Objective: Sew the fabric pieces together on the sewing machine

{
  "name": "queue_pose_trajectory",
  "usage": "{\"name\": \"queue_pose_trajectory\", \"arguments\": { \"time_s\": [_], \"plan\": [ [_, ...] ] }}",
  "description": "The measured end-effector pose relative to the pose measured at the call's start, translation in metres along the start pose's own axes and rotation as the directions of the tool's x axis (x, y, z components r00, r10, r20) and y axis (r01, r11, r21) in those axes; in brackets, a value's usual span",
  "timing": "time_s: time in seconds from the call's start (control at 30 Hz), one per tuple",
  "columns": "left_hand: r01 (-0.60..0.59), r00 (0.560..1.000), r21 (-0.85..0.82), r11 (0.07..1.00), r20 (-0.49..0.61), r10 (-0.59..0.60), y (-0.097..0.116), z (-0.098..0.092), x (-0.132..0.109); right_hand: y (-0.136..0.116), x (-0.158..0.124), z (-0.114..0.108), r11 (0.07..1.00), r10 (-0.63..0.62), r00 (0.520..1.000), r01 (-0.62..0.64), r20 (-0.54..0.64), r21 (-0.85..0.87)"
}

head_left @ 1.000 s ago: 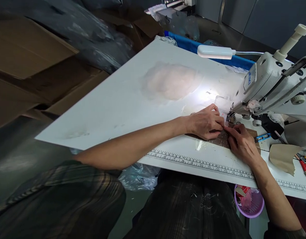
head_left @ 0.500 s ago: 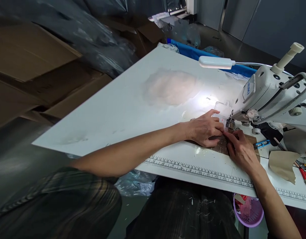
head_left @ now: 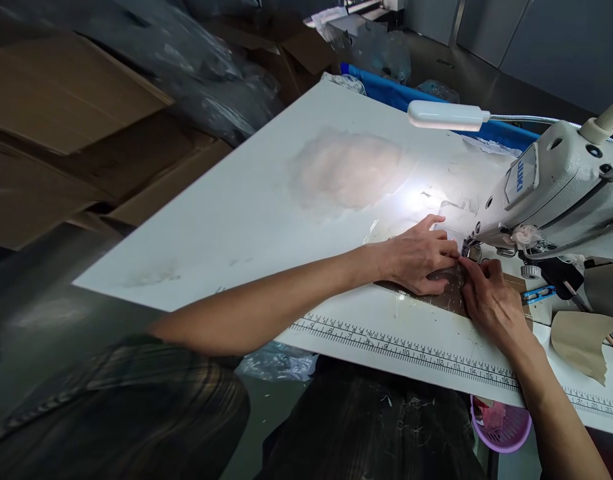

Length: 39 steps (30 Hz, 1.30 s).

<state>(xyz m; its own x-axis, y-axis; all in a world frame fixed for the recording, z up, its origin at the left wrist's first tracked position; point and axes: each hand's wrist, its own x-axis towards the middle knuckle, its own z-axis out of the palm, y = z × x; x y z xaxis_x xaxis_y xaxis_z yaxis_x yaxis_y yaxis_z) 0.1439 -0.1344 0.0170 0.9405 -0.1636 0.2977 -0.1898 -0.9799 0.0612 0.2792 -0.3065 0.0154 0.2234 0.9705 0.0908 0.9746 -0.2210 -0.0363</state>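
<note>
Hands, half-curled, nearly meet; pale piece lies just beyond them, grip unclear.

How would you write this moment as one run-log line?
left hand: near sewing machine; right hand: close beside left; lamp: lit; blue tool: beside right hand

The person's long, bare left forearm reaches across the body, the bare left hand palm down, fingers spread and bent. I see the bare right forearm angling inward, the bare right hand's bent fingers just beside the left's.
</note>
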Motion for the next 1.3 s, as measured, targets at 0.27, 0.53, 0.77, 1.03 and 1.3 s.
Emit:
{"name": "queue_pose_trajectory", "arguments": {
  "time_s": [0.27, 0.53, 0.77, 1.03, 1.3],
  "plan": [
    [0.032, 0.998, 0.054, 0.998, 0.048, -0.034, -0.001, 0.002, 0.003, -0.001, -0.002, -0.001, 1.000, 0.002, 1.000, -0.002, -0.017, 0.013],
    [0.063, 0.994, 0.083, 0.994, 0.083, -0.070, 0.000, 0.000, 0.007, 0.005, 0.000, 0.003, 0.995, -0.036, 0.996, 0.043, -0.077, 0.092],
    [0.081, 0.990, 0.132, 0.988, 0.104, -0.095, -0.001, 0.001, 0.009, 0.027, 0.007, -0.016, 0.874, 0.092, 0.995, -0.066, -0.032, 0.481],
    [0.115, 0.985, 0.142, 0.983, 0.115, -0.132, 0.001, 0.001, 0.011, 0.038, 0.006, -0.014, 0.689, 0.282, 0.956, -0.263, 0.085, 0.675],
    [0.146, 0.984, 0.084, 0.986, 0.089, -0.153, -0.005, 0.005, 0.012, 0.038, -0.050, 0.006, 0.910, 0.121, 0.937, 0.027, -0.326, 0.413]
  ]
}}
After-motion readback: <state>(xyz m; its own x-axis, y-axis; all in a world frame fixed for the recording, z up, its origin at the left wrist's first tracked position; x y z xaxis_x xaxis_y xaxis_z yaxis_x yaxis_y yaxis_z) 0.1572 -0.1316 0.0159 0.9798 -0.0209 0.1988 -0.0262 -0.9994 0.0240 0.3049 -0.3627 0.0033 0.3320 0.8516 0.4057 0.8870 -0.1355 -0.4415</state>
